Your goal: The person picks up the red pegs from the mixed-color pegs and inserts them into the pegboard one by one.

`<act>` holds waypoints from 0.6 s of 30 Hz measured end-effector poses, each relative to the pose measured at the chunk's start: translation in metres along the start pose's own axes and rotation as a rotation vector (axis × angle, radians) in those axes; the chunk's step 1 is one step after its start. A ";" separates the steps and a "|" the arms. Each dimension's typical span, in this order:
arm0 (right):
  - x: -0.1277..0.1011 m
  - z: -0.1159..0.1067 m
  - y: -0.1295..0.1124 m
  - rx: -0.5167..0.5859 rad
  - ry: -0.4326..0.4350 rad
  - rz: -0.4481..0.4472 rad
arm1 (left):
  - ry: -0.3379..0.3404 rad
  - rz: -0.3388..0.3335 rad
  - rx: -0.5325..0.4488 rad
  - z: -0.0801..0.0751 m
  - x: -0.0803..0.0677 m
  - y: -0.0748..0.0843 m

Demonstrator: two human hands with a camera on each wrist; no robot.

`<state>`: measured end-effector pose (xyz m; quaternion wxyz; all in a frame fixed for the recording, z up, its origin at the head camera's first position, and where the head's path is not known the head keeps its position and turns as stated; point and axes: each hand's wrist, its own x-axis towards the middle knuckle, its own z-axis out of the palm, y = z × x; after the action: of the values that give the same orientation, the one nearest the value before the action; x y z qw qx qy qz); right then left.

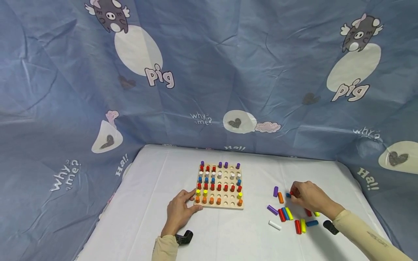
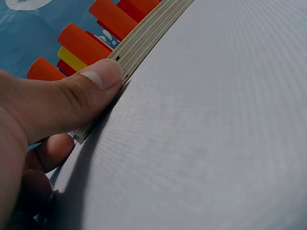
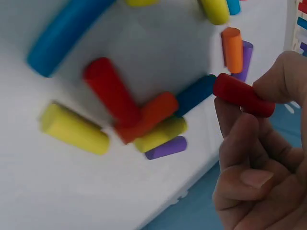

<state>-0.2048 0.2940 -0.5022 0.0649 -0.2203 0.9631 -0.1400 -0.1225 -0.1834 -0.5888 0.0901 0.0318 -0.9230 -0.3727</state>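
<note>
A wooden peg board (image 1: 219, 186) lies mid-table, filled in part with purple, red, white, blue, yellow and orange pegs. My left hand (image 1: 180, 211) holds its near left corner; the thumb (image 2: 72, 93) presses the plywood edge (image 2: 144, 38) beside orange pegs (image 2: 84, 43). My right hand (image 1: 305, 195) is at the loose peg pile on the right and pinches a red peg (image 3: 242, 95) between thumb and fingers, just above the table. A blue peg (image 3: 194, 94) lies right beside it.
Loose pegs lie scattered on the white table (image 1: 147, 217): purple (image 1: 275, 191), orange (image 1: 280, 197), white (image 1: 274, 225), red (image 1: 297, 227), yellow (image 1: 302, 225), blue (image 1: 311, 223). A blue cartoon-print cloth (image 1: 209, 72) walls in the back and both sides.
</note>
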 end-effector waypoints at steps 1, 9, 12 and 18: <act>0.003 -0.001 -0.001 0.011 0.015 -0.006 | 0.000 0.000 -0.001 0.000 0.000 0.000; 0.027 -0.004 -0.013 0.027 0.118 -0.061 | 0.004 0.005 0.003 0.000 0.000 -0.001; 0.037 -0.005 -0.020 0.012 0.177 -0.115 | -0.002 0.002 0.007 0.000 -0.001 0.000; 0.061 -0.009 -0.036 -0.021 0.274 -0.188 | -0.005 -0.003 0.007 0.001 0.000 0.000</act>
<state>-0.2459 0.2379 -0.4869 -0.0827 -0.2890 0.9395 -0.1643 -0.1227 -0.1825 -0.5893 0.0872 0.0328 -0.9245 -0.3697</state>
